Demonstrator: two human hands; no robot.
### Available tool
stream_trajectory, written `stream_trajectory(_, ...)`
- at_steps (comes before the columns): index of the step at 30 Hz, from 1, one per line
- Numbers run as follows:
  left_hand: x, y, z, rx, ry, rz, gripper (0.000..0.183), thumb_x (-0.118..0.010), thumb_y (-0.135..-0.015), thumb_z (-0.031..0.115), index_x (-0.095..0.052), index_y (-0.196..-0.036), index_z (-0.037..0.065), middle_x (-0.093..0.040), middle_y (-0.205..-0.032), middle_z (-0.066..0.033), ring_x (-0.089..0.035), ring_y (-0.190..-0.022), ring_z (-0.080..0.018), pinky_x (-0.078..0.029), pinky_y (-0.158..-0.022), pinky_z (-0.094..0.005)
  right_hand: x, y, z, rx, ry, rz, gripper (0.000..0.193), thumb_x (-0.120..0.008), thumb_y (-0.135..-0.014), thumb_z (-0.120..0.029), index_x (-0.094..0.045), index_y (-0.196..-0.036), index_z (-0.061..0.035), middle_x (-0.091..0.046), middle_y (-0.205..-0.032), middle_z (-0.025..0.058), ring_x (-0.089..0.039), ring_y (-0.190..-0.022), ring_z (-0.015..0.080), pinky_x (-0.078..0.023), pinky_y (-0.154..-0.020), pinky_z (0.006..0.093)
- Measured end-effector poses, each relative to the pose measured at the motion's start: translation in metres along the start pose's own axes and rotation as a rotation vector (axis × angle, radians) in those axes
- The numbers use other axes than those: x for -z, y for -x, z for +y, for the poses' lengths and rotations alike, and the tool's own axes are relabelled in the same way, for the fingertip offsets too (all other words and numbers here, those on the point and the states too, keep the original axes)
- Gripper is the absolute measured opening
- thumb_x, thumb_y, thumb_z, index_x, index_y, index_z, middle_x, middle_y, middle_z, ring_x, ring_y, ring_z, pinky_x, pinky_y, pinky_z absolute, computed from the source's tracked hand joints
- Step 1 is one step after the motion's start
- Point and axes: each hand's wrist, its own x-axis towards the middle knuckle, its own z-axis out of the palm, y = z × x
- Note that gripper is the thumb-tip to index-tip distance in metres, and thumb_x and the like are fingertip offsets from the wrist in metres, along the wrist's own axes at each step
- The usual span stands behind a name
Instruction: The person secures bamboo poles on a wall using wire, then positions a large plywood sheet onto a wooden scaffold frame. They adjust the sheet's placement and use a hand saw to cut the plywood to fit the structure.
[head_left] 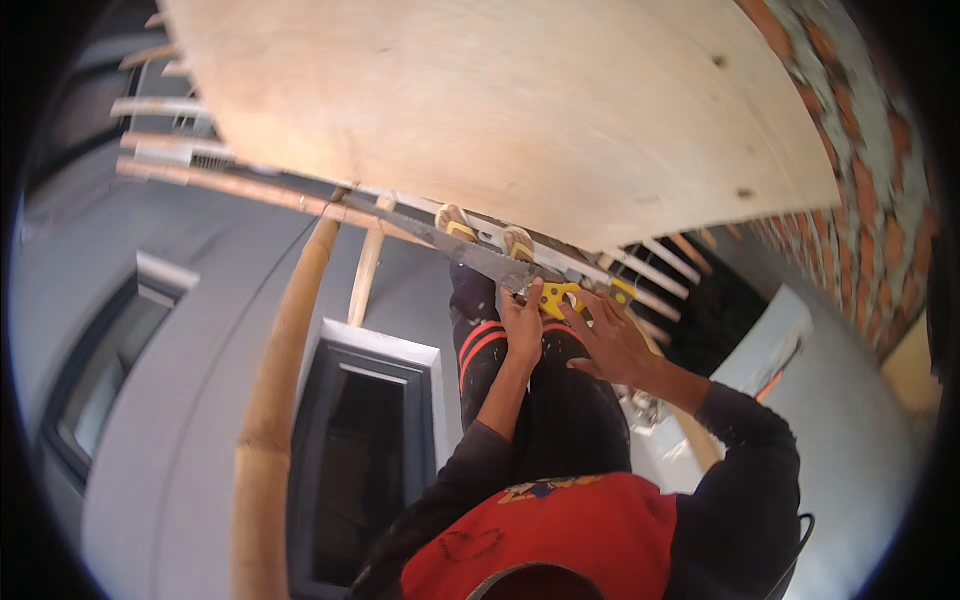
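The left hand's (522,325) fingers pinch a long grey metal saw with a yellow, black-spotted handle (487,262), beside the near edge of a big, flat, pale wooden board (520,110). The right hand's (620,345) fingers are half spread at the handle; I can't tell if they grip. Left is a tan bamboo pole (265,430); a red brick wall (868,215) stands by the board's right edge.

2 white-edged windows (355,465) break the grey wall (215,310).
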Motion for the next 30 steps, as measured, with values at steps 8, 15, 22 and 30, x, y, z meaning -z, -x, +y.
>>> stream_trajectory(8,-0.020,0.065,-0.006,0.219,-0.194,-0.114,0.027,-0.060,-0.085,0.014,-0.045,-0.105,0.006,-0.055,-0.096,-0.0063,-0.059,-0.087,-0.0156,-0.055,-0.069,-0.0313,-0.013,0.096,-0.009,-0.388,-0.046,0.219,0.051,-0.064,-0.068,-0.004,-0.048,-0.116,-0.0060,-0.041,-0.120,0.0194,-0.051,-0.103,0.0357,-0.043,-0.089,0.0419)
stream_trajectory(15,-0.035,0.126,0.002,0.282,-0.601,-0.392,0.030,-0.060,-0.083,0.014,-0.044,-0.105,0.002,-0.056,-0.096,-0.0084,-0.061,-0.083,-0.0166,-0.055,-0.066,-0.0282,-0.009,0.161,-0.064,-0.671,-0.130,0.189,0.040,-0.070,-0.066,-0.013,-0.053,-0.101,-0.0029,-0.043,-0.111,0.0135,-0.054,-0.090,0.0353,-0.046,-0.078,0.0409)
stream_trajectory(22,-0.055,0.173,0.007,0.616,-0.785,-0.821,0.032,-0.057,-0.087,0.024,-0.050,-0.104,-0.002,-0.060,-0.093,-0.0120,-0.062,-0.084,-0.0180,-0.054,-0.069,-0.0291,0.003,0.244,-0.134,-1.048,-0.300,0.323,0.032,-0.071,-0.069,-0.015,-0.056,-0.093,-0.0012,-0.043,-0.106,0.0130,-0.055,-0.087,0.0357,-0.046,-0.077,0.0444)
stream_trajectory(30,-0.003,0.001,0.122,0.164,-0.971,-0.757,0.043,-0.046,-0.090,0.028,-0.044,-0.124,0.002,-0.055,-0.115,-0.0156,-0.057,-0.096,-0.0246,-0.050,-0.081,-0.0371,-0.041,0.345,-0.173,-1.512,-1.122,0.957,0.039,-0.064,-0.078,-0.026,-0.054,-0.101,0.0045,-0.056,-0.083,0.0110,-0.059,-0.061,0.0194,-0.047,-0.055,0.0323)
